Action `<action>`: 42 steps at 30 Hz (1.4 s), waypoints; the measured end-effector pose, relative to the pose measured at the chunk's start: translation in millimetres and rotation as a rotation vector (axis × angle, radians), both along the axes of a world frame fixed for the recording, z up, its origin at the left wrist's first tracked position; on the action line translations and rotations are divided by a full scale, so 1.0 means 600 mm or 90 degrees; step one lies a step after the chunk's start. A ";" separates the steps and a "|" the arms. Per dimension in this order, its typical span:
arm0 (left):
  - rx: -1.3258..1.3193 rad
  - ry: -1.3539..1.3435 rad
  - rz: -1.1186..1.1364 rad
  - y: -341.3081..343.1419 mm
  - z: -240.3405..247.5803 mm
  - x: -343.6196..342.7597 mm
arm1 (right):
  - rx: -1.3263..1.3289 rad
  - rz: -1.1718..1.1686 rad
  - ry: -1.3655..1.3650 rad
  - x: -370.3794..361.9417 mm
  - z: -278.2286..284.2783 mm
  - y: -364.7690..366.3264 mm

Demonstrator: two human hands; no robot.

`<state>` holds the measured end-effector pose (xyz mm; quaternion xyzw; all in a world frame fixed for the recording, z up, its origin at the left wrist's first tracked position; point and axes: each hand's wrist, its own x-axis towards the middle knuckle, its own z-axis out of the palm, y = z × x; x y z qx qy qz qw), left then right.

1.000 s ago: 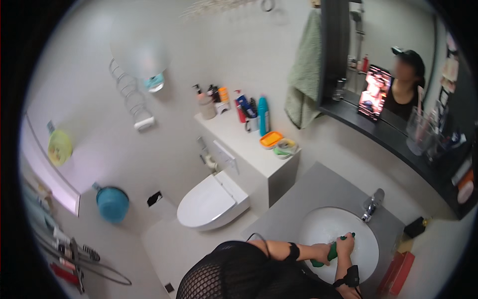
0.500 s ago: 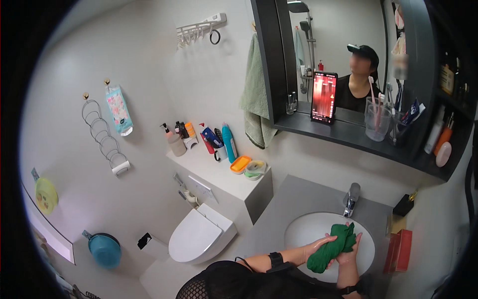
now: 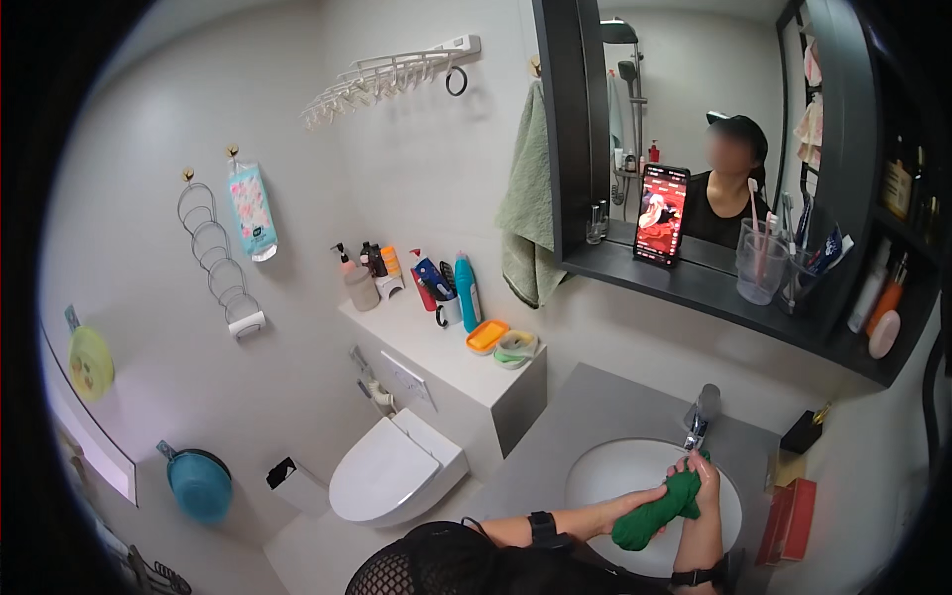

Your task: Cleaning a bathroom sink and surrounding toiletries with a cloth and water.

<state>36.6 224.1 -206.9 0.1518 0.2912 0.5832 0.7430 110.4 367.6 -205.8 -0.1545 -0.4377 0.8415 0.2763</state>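
A bunched-up green cloth (image 3: 640, 530) hangs over the white oval sink (image 3: 592, 466), gripped by both of my hands. My left hand (image 3: 635, 502) comes in from the left and wraps round the cloth's middle. On its other side my right hand (image 3: 707, 484) closes round the upper end, just under the chrome faucet (image 3: 700, 416). The right fingertips are close to the spout; whether they touch it I cannot tell. What of the cloth lies inside the palms is hidden.
The sink sits in a grey counter (image 3: 555, 426). A red box (image 3: 788, 521) stands at its right. Above, a dark mirror cabinet shelf (image 3: 605, 256) holds a phone (image 3: 661, 215) and a cup with toothbrushes (image 3: 759, 273). A white toilet (image 3: 387, 471) is to the left.
Both hands have shifted, the right one rising toward the faucet. The cloth is more tightly bunched between them. The phone's screen shows a different picture, and the whole view has tilted slightly.
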 end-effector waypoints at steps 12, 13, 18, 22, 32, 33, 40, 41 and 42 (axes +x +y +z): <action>-0.085 1.007 -0.152 0.043 -0.062 -0.008 | 0.485 -0.102 -0.533 -0.065 -0.219 0.059; -0.113 1.019 -0.185 0.045 -0.071 -0.009 | 0.498 -0.088 -0.545 -0.067 -0.214 0.047; -0.183 1.018 -0.085 0.037 -0.109 -0.012 | 0.456 -0.331 -0.517 -0.061 -0.201 0.006; -0.108 1.086 -0.071 0.021 -0.069 -0.023 | 0.014 -0.239 -0.321 -0.033 -0.151 -0.056; 0.024 0.066 -0.083 0.011 0.031 -0.011 | 0.015 0.160 0.175 0.035 -0.008 -0.017; 0.020 0.069 -0.106 0.010 0.030 -0.007 | 0.043 0.282 0.281 0.036 0.001 -0.020; 0.007 -0.001 -0.112 -0.012 0.030 -0.002 | 0.266 0.196 0.019 0.036 0.048 -0.055; 0.017 0.027 -0.090 -0.008 0.033 -0.003 | 0.187 0.090 -0.040 0.028 0.043 -0.064; 0.028 0.054 -0.068 -0.003 0.036 -0.003 | 0.182 0.077 -0.043 0.028 0.042 -0.060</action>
